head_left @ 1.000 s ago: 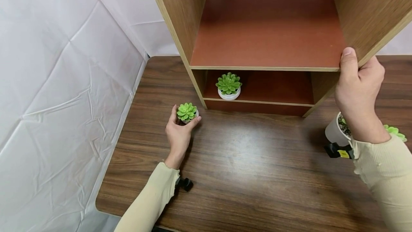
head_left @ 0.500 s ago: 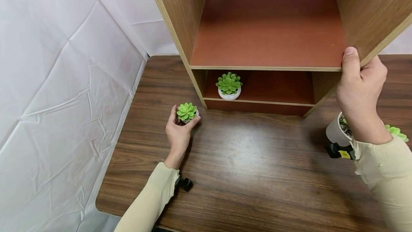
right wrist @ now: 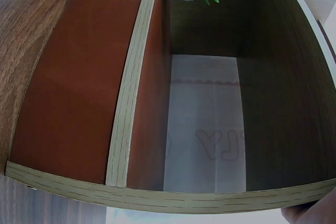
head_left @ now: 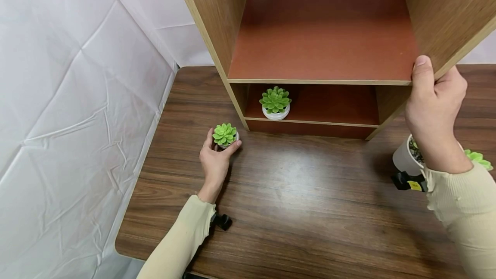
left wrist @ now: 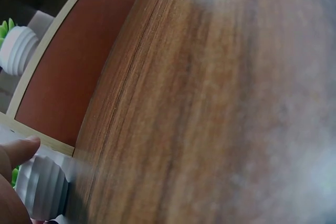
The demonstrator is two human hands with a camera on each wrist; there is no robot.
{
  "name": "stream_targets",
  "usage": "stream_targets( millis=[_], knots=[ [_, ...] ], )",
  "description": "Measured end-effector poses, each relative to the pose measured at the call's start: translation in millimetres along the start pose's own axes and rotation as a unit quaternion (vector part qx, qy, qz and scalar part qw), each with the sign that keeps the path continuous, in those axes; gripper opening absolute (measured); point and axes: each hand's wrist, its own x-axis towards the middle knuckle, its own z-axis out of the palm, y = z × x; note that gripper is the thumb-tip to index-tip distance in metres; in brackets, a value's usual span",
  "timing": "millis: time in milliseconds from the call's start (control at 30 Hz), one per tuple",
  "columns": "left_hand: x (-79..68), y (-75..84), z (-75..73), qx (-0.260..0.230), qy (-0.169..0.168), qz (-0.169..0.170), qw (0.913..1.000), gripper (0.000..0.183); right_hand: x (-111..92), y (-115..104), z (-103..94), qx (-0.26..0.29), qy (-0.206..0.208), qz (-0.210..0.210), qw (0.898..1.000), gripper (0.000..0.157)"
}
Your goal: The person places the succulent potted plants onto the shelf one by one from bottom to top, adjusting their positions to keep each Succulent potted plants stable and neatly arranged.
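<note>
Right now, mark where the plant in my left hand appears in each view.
Head: just left of centre, the held plant is beside the shelf unit.
Left wrist: bottom left corner, its pot showing.
Right wrist: not in it.
Shared landmark: the other plant, inside the shelf unit.

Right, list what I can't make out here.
Head view: whether the white pot and the leaves at far right belong together; the right arm hides what's between.
Head view: fingertips of the right hand, behind the shelf's side.
Left wrist view: most leaves of the held plant, hidden by its pot and the left hand, which the left edge cuts off.
Right wrist view: part of the shelved plant, cut off by the top edge.
</note>
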Motion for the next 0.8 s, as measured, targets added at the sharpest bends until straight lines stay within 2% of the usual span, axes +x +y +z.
stream_targets(
  millis=[433,800],
  knots=[
    [0.8,-1.1,0.1,-0.007,0.009,-0.014,0.9998,0.086,-1.4,-2.8,1.4,0.014,0.001,0.005,1.0,0.019],
    [2.3,-2.2,1.4,-0.018,0.006,0.002,0.9998,0.066,0.3,1.2,0.4,-0.002,0.002,0.002,1.0,0.02]
  ],
)
